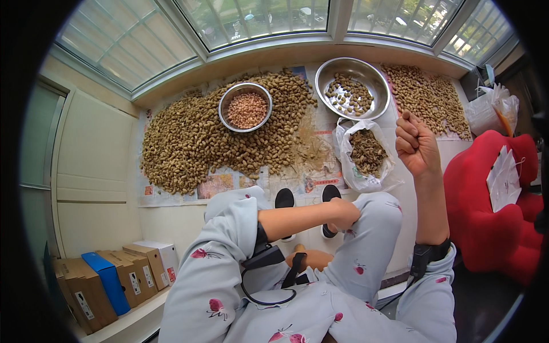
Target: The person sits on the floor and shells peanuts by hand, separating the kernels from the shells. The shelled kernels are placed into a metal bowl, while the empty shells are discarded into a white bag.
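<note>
My left hand (pixel 345 214) rests against my right knee, its fingers mostly hidden behind the leg of my patterned trousers (pixel 377 227). Raised at the right, my right hand (pixel 414 139) has its fingers curled in; whether something small is between them cannot be told. Near it stands a white plastic bag (pixel 349 171) of empty peanut shells (pixel 368 152). Behind the bag, a large steel basin (pixel 321 92) holds some unshelled peanuts (pixel 351 96). A smaller steel bowl (pixel 223 118) of shelled pink peanuts (pixel 247 110) sits on a broad heap of unshelled peanuts (pixel 193 141).
Newspaper sheets (pixel 218 184) lie under the heap. More peanuts (pixel 429 100) are spread at the back right. A red cushioned seat (pixel 472 206) with a white bag on it stands at the right. Cardboard boxes (pixel 88 296) line the lower left. Windows (pixel 257 19) run along the back.
</note>
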`<state>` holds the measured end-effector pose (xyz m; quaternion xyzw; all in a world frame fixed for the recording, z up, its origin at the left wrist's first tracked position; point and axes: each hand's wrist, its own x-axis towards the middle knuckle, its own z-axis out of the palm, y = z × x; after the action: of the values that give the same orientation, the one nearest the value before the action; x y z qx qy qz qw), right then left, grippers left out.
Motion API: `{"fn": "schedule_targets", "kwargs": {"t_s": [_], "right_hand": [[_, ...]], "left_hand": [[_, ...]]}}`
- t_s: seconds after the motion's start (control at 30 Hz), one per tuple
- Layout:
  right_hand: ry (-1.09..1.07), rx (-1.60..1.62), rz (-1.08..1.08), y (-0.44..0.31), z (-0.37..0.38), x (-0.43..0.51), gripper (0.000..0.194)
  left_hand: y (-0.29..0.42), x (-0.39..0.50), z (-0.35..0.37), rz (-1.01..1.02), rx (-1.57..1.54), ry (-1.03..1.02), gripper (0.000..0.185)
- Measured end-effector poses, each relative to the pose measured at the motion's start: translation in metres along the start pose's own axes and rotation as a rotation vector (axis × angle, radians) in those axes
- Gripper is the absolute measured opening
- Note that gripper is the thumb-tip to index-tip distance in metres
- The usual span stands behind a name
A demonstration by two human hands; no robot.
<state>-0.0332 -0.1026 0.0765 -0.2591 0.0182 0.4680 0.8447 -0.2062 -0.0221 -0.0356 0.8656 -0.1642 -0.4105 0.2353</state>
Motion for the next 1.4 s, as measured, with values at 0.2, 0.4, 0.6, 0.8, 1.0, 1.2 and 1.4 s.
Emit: {"fn": "schedule_targets", "kwargs": {"t_s": [0.2, 0.4, 0.6, 0.8, 1.0, 1.2, 1.4], "right_hand": [[0.14, 0.183, 0.037, 0.009, -0.068, 0.036, 0.012], [0.166, 0.052, 0.132, 0.04, -0.135, 0.075, 0.016], [0.183, -0.105, 0.233, 0.094, -0.197, 0.14, 0.02], [0.224, -0.159, 0.301, 0.125, -0.254, 0.176, 0.017], [0.299, -0.337, 0.288, 0.135, -0.282, 0.177, 0.017], [0.321, -0.752, -0.012, 0.139, -0.276, 0.165, 0.017], [0.391, -0.885, -0.248, 0.123, -0.276, 0.151, 0.011]], "left_hand": [[-0.128, -0.009, 0.01, -0.381, 0.029, 0.08, 0.018], [-0.274, 0.08, 0.067, -0.615, -0.579, 0.503, 0.016], [-0.316, 0.18, 0.101, -0.678, -0.528, 0.908, 0.024], [-0.34, 0.222, 0.098, -0.684, -0.292, 0.888, 0.026], [-0.331, 0.208, 0.074, -0.471, -1.01, 1.03, 0.024], [-0.258, 0.182, 0.016, 0.13, -2.167, 0.905, 0.016], [-0.21, 0.197, -0.015, 0.176, -2.3, 0.718, 0.013]]}}
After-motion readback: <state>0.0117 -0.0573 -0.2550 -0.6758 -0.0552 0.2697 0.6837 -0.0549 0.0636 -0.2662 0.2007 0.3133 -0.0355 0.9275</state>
